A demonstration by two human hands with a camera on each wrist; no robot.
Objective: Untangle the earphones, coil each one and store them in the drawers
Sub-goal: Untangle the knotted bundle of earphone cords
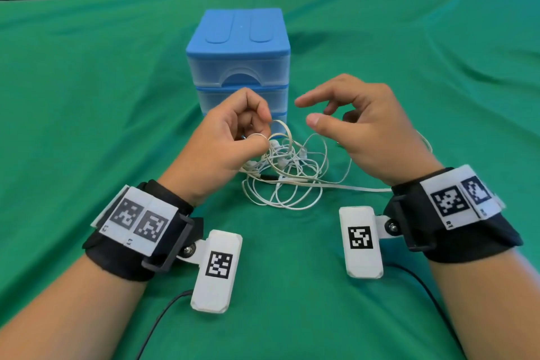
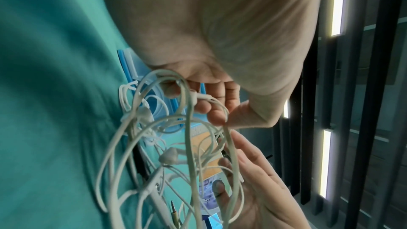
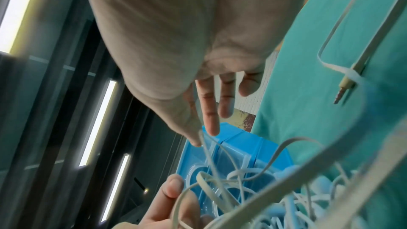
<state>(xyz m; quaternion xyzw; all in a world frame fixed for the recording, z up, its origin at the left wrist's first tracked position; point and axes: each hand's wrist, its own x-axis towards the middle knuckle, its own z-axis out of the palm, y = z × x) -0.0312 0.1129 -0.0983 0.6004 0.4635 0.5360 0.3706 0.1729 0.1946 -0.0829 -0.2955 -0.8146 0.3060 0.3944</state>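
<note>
Near the middle of the green table (image 1: 87,82), just in front of the blue drawer unit (image 1: 238,38), lay a knot of white earphones (image 1: 283,172), its loops spilling toward the person. The left hand (image 1: 230,140) hovered over the left side of the knot with its fingers curled, pinching a raised loop of cord between thumb and fingertips; the left wrist view showed a thin cord (image 2: 207,97) running across those fingers. Lifting 1 loop this way probably served to open the tangle and show which strand crossed which. The right hand (image 1: 359,126) hung above the right side of the knot, fingers loose and spread, thumb and forefinger apart, gripping nothing; in the right wrist view a cord (image 3: 206,147) passed close beside the thumb, though whether it touched could not be told. That hand looked ready to take a strand from the lifted loop. A flat cord trailed from the knot toward the right edge of the table, ending in a jack plug (image 3: 345,86). All 3 drawers appeared closed, so untangling looked barely begun, with coiling and storing not yet done.
</note>
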